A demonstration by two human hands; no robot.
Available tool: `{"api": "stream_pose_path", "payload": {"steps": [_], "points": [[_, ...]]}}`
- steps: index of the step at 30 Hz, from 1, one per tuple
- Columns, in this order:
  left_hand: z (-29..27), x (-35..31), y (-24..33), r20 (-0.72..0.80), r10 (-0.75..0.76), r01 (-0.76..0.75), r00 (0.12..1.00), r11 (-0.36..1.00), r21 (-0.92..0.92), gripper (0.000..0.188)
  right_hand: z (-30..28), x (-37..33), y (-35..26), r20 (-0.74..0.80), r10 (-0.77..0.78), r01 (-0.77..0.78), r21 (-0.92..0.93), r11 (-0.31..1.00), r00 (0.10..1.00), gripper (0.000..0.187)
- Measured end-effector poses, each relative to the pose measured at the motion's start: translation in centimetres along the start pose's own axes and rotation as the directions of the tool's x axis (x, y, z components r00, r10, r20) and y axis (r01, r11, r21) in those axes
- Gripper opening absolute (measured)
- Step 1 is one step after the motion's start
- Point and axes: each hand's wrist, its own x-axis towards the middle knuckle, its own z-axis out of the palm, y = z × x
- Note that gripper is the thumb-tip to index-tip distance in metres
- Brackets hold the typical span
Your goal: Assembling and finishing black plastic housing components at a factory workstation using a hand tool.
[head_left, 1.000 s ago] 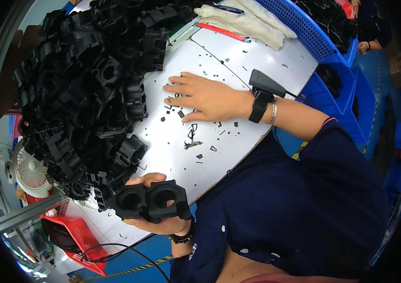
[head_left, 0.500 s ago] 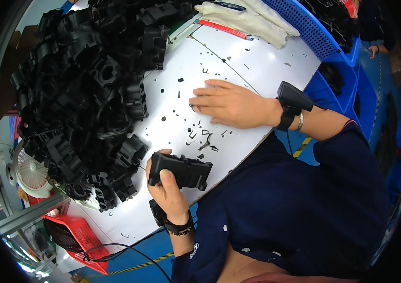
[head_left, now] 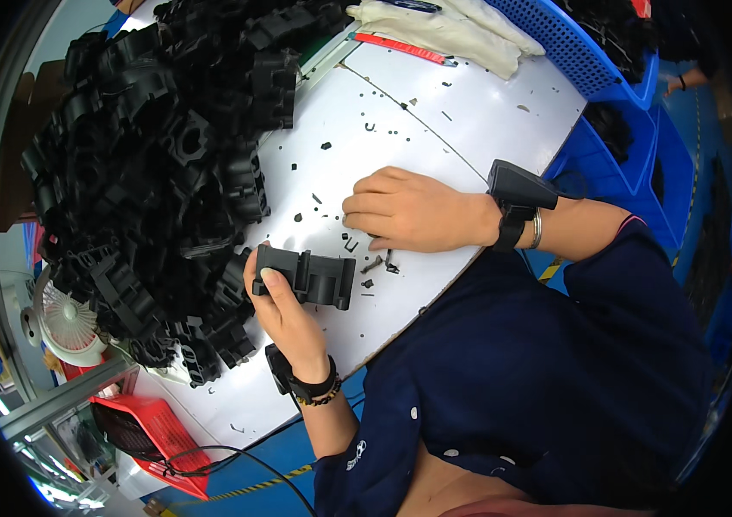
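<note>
My left hand [head_left: 287, 326] grips a black plastic housing [head_left: 325, 280] by its left end, thumb on top, just above the white table [head_left: 331, 332]. On the tabletop rests my right hand [head_left: 422, 209], its fingers bent down and pressed together; their tips are partly hidden, and I cannot make out what they hold, if anything. Small black plastic scraps [head_left: 372, 264] lie beside and below it. To the left, a large heap of similar black plastic parts [head_left: 151, 155] reaches close to the held housing.
A red cutter knife [head_left: 405, 48] and cream gloves [head_left: 461, 30] lie at the back. Blue crates [head_left: 555, 43] stand at the right. On the left are a small fan [head_left: 71, 323] and a red basket [head_left: 164, 431] with a black cable [head_left: 254, 461] across it.
My left hand has lifted the housing up and left and turned it. The outstretched fingers of my right hand have curled, and that hand has shifted slightly toward me.
</note>
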Motion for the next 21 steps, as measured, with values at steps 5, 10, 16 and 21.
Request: {"api": "stream_pose_path", "payload": {"steps": [5, 10, 16, 21], "points": [[-0.5, 0.2, -1.5, 0.044, -0.205, 0.209, 0.978, 0.971, -0.119, 0.050, 1.2, 0.7, -1.3, -0.035, 0.071, -0.071, 0.023, 0.997, 0.997, 0.041], [-0.5, 0.1, -2.1, 0.028, -0.184, 0.186, 0.983, 0.975, -0.123, 0.050, 1.6, -0.3, -3.0, 0.073, 0.013, -0.015, 0.024, 1.000, 0.997, 0.038], [-0.4, -0.3, -2.0, 0.040, -0.181, 0.185, 0.983, 0.966, -0.181, 0.049, 0.9, -0.6, 0.3, -0.053, 0.034, -0.040, -0.128, 0.991, 0.998, 0.016], [0.0, 0.0, -2.1, 0.006, -0.094, 0.094, 0.996, 0.985, -0.142, 0.047, 2.5, 1.0, -0.1, -0.129, 0.094, -0.103, -0.058, 0.993, 0.987, 0.022]]}}
